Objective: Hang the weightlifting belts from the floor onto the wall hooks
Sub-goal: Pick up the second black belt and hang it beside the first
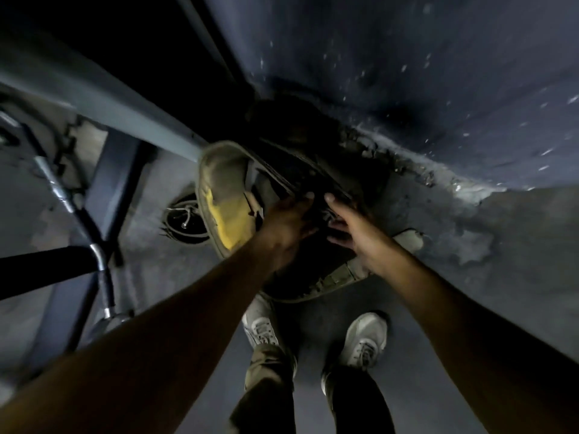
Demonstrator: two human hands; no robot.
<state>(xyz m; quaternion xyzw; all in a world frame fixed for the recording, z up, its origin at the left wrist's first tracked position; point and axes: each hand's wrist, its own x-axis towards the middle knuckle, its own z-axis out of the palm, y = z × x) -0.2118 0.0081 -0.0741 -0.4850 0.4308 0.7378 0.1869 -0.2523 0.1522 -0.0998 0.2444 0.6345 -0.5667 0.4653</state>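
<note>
A pile of weightlifting belts lies on the floor against the dark blue wall. A worn tan belt with a yellow patch (224,195) curves up at the left of the pile. Dark belts (300,170) lie across the middle, and a tan strap (332,278) runs along the near edge. My left hand (286,222) reaches down into the pile, fingers on a dark belt's edge. My right hand (354,228) reaches in beside it, its fingers down among the dark belts. The light is dim, so I cannot tell whether either hand holds anything. No wall hooks are in view.
A grey metal frame (103,98) and chrome bars (67,195) of a gym machine stand at the left. A round floor drain (185,222) sits beside the pile. The wall's base (438,170) is crumbling. My white shoes (365,339) stand just behind the belts.
</note>
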